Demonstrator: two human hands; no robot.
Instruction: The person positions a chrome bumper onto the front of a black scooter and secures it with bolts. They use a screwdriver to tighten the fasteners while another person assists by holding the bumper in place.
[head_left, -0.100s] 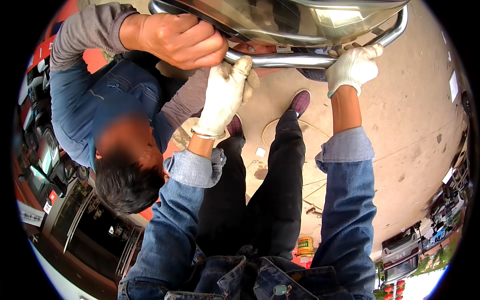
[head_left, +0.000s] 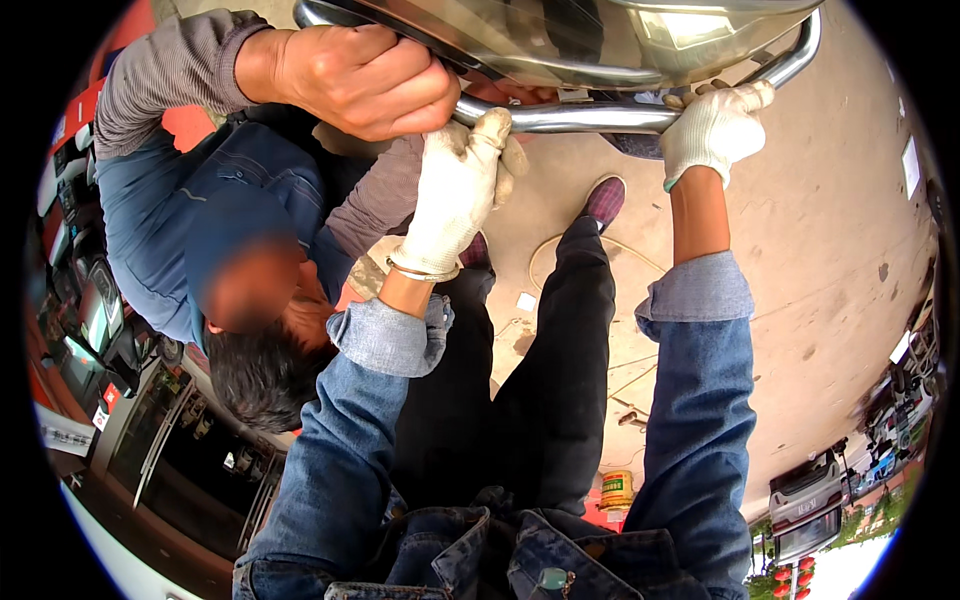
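Observation:
A shiny chrome tube bar (head_left: pixel 590 119) curves round the lower edge of a glossy, reflective rounded panel (head_left: pixel 570 45) at the top. My left hand (head_left: pixel 460 185), in a white knit glove, is closed round the bar left of the middle. Farther right, my right hand (head_left: pixel 715 132), gloved alike, wraps the bar near its bend, fingertips showing above it. Just beyond my left glove a co-worker's bare hand (head_left: pixel 365 85) is clenched at the bar; whether it holds a tool is hidden. Behind the bar, another bare hand (head_left: pixel 515 92) is partly visible under the panel.
The co-worker (head_left: pixel 225 215), in a blue vest, crouches close on my left. A thin hose (head_left: pixel 540 262) lies looped on the concrete floor by my feet. A yellow can (head_left: pixel 617 492) stands near my right leg. A parked car (head_left: pixel 805 500) is at the far lower right.
Both my gloved hands stay on the bar. They and the right part of the bar appear slightly farther right in the picture; the co-worker's head has shifted a little too.

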